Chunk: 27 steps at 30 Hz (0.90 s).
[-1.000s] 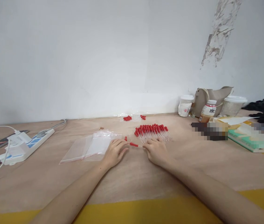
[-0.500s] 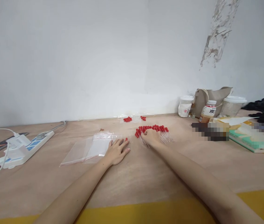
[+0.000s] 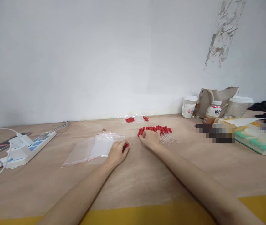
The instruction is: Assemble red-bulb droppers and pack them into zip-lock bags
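Pinching a small red cap (image 3: 126, 145) between thumb and forefinger of the left hand (image 3: 118, 152), with a narrow grip, low over the middle of the brown tabletop (image 3: 133, 184). Across now to the right hand (image 3: 150, 139), curling fingers over the left part of a row of red-capped tubes (image 3: 163, 129), touching in among the red heads; cannot tell whether gripping one or merely resting on top, with fingertips partly hidden. Emerging to the right of that hand with red heads on the far side and thin clear stems pointing near and slightly right, packed side by side. Sliding left, just beside the left hand: meeting clear plastic bags (image 3: 81, 151), flat and overlapping, showing white in the part nearest the fingers. Looking to the far side: spotting two little clusters of red pieces (image 3: 130, 119) on clear plastic, near the foot of the white wall (image 3: 100, 62). Swinging far left: finding a power strip (image 3: 42, 142) with white plugs and cables, near a dark phone (image 3: 3, 143). Over to the far right: passing a white-lidded cup (image 3: 189, 107), a labelled bottle (image 3: 212, 113) and a grey-beige bag (image 3: 204, 101).
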Tool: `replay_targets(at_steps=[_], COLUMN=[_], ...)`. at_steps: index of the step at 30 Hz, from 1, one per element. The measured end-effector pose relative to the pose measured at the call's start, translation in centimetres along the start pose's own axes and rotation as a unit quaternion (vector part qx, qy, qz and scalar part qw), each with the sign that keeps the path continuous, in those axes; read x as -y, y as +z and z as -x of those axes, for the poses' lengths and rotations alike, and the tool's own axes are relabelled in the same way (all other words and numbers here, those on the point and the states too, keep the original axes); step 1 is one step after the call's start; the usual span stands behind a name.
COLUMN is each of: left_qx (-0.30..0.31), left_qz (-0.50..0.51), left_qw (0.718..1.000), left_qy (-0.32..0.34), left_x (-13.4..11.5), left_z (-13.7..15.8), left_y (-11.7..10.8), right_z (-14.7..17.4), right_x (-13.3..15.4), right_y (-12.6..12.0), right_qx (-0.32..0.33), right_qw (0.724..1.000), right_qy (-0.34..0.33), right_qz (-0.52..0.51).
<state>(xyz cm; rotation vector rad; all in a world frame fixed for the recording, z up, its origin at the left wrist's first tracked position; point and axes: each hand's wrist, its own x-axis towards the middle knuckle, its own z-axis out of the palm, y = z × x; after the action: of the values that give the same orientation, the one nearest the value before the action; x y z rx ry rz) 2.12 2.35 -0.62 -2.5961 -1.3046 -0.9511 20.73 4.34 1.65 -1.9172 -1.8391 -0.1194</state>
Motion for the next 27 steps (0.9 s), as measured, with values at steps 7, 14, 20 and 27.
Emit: replay_targets(at_steps=[7,14,20,27], left_qx=[-0.020,-0.052,-0.066,-0.029], left_qz=[-0.023,0.031,0.104,0.144], left_qw=[1.000,0.998,0.991,0.988], left_qy=[-0.002,-0.005,-0.051,-0.044], left_x=[-0.1,0.5,0.8,-0.6], left_z=[0.6,1.2,1.0,0.9], left_y=[-0.4,-0.5,-0.7,-0.7], right_z=[-1.1,-1.5,1.1,5.9], right_x=[4.0,6.3,3.3,-4.8], right_y=[1.7,2.9,1.0,-1.2], right_qx=[0.021,0.042,0.019,-0.056], right_qw=[0.999,0.998,0.994,0.966], right_qy=[-0.039,-0.020,-0.092,-0.242], right_qz=[0.008,0.033,0.056,-0.070])
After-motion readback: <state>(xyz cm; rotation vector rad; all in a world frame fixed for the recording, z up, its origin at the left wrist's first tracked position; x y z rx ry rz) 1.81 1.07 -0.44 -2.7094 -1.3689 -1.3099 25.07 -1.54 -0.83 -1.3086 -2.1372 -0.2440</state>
